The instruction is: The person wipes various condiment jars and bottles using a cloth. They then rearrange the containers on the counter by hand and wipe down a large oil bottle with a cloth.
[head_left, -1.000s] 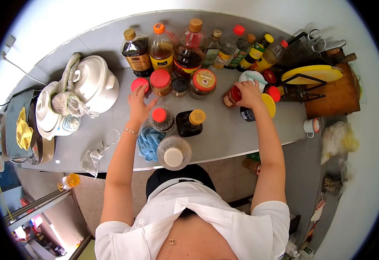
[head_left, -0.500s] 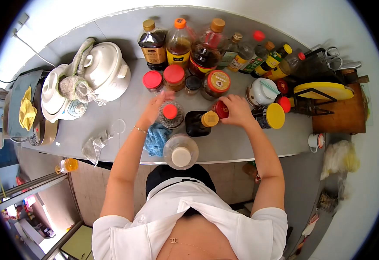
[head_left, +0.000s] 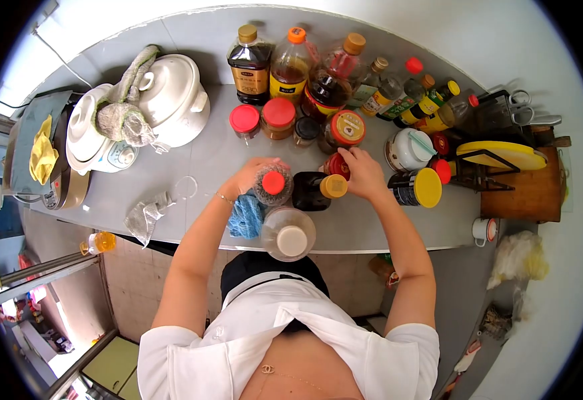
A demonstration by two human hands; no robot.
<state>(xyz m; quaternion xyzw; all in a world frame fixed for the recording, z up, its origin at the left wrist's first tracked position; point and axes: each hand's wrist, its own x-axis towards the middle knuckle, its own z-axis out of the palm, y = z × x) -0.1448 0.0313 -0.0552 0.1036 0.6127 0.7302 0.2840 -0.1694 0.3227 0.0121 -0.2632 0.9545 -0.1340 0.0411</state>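
Note:
My left hand [head_left: 253,175] curls around the far left side of a clear jar of dark grains with a red lid [head_left: 273,183]; some fingertips are hidden behind it. My right hand [head_left: 363,175] grips a small jar with red on it [head_left: 335,167], partly covered by my fingers. Between my hands stands a dark bottle with a gold cap [head_left: 310,192]. A crumpled blue cloth [head_left: 245,217] lies below my left wrist. Nearest my body, at the counter's front edge, is a clear plastic container with a whitish cap [head_left: 288,233].
Red- and black-lidded jars [head_left: 279,119] stand just beyond, with tall sauce bottles [head_left: 249,67] along the wall. White lidded pots [head_left: 171,100] sit at left, a plastic bag [head_left: 146,219] near the front edge. A yellow-lidded can [head_left: 427,188] and a rack with a yellow board [head_left: 501,155] are at right.
My left hand has come in against the grain jar and closed around its side. My right hand stays on the small red jar. The whole view has shifted slightly.

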